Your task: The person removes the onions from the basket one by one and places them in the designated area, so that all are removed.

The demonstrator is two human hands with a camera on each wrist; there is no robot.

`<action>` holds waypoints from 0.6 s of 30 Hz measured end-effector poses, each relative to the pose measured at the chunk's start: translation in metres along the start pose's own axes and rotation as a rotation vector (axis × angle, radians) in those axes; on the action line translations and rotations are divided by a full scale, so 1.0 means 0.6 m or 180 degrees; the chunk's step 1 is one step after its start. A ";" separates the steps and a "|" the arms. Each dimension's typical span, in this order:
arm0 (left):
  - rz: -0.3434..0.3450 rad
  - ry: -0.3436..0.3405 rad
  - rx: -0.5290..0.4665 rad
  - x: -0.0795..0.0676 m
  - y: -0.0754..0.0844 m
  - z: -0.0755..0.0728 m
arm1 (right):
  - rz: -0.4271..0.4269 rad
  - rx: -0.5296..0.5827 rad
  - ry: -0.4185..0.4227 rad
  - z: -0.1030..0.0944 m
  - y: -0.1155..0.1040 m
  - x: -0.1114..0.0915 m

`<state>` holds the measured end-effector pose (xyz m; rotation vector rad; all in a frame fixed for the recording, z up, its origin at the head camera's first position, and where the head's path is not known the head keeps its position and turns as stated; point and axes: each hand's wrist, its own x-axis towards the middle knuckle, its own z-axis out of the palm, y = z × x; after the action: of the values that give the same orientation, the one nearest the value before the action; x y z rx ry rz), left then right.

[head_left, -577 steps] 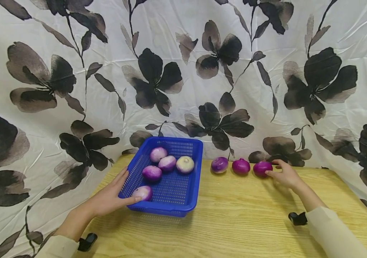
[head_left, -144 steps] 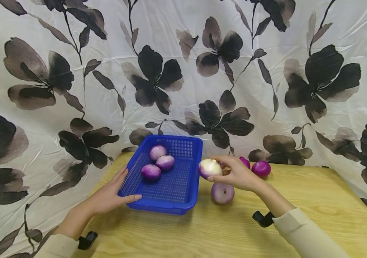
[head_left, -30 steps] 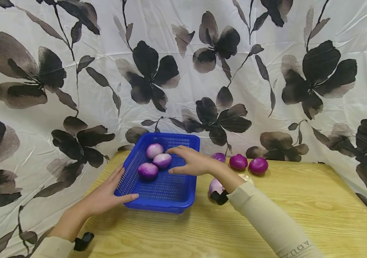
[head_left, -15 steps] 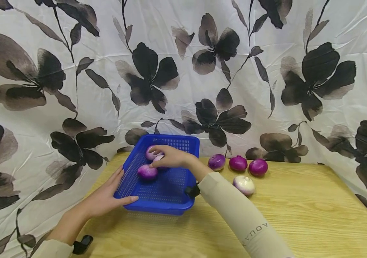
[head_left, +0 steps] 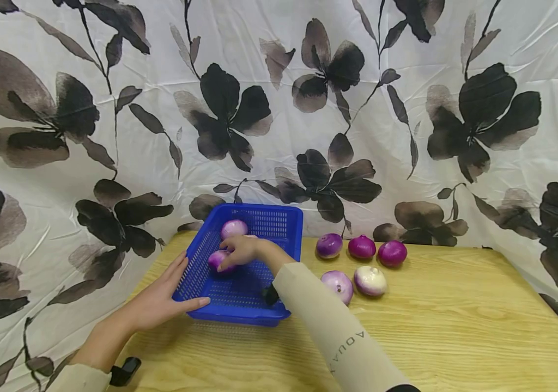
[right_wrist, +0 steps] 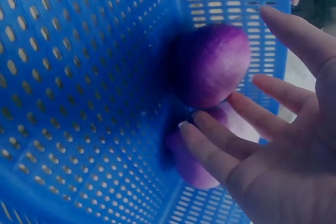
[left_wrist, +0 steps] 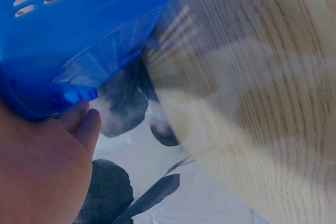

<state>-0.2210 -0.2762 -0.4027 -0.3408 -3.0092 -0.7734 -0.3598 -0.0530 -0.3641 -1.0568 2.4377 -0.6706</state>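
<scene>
A blue plastic basket (head_left: 240, 314) with slotted walls stands on the table, with three purple onions inside. My left hand (head_left: 157, 307) grips its near left corner, thumb over the rim and fingers along the outer side. Inside the basket, my right hand (head_left: 243, 250) reaches over the nearest onion (head_left: 216, 259). In the right wrist view its fingers are spread beside that onion (right_wrist: 215, 66), not closed round it. Behind lies another onion (head_left: 234, 228); the third is mostly hidden by the right hand in the head view.
Right of the basket, a back row holds three onions, the middle one (head_left: 362, 247) with its tip up. Before them lie a pale purple onion (head_left: 337, 286) and a white-and-purple one (head_left: 370, 281). A floral cloth (head_left: 328, 109) hangs behind the wooden table (head_left: 446, 326).
Over the last second my right hand moves left and down to the nearest onion. Earlier the basket held several onions; two now lie on the table, one carried there by my right hand.
</scene>
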 end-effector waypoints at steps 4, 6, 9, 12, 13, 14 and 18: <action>0.0034 0.0032 0.0008 -0.001 0.004 -0.002 | 0.0136 0.0217 -0.0087 0.010 0.000 -0.001; 0.0051 0.0034 0.0007 -0.001 0.006 -0.002 | 0.0236 0.0450 -0.0136 0.015 0.001 -0.002; 0.0041 0.0026 0.0001 -0.002 0.006 -0.002 | 0.0347 0.0735 -0.0167 0.024 0.002 -0.001; 0.0017 0.0016 -0.0005 -0.002 0.004 -0.002 | 0.0382 0.0858 -0.0217 0.032 -0.001 0.005; 0.0012 0.0020 -0.0004 -0.002 0.004 -0.002 | 0.0381 0.0865 -0.0243 0.034 -0.002 0.008; 0.0009 0.0018 -0.0009 -0.002 0.003 -0.002 | 0.0377 0.0872 -0.0276 0.036 -0.004 0.010; 0.0022 0.0035 -0.0011 -0.002 0.001 -0.001 | 0.0361 0.0827 -0.0378 0.040 -0.010 0.017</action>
<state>-0.2199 -0.2762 -0.4020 -0.3456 -2.9953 -0.7776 -0.3507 -0.0707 -0.3816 -0.8254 2.2176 -0.8345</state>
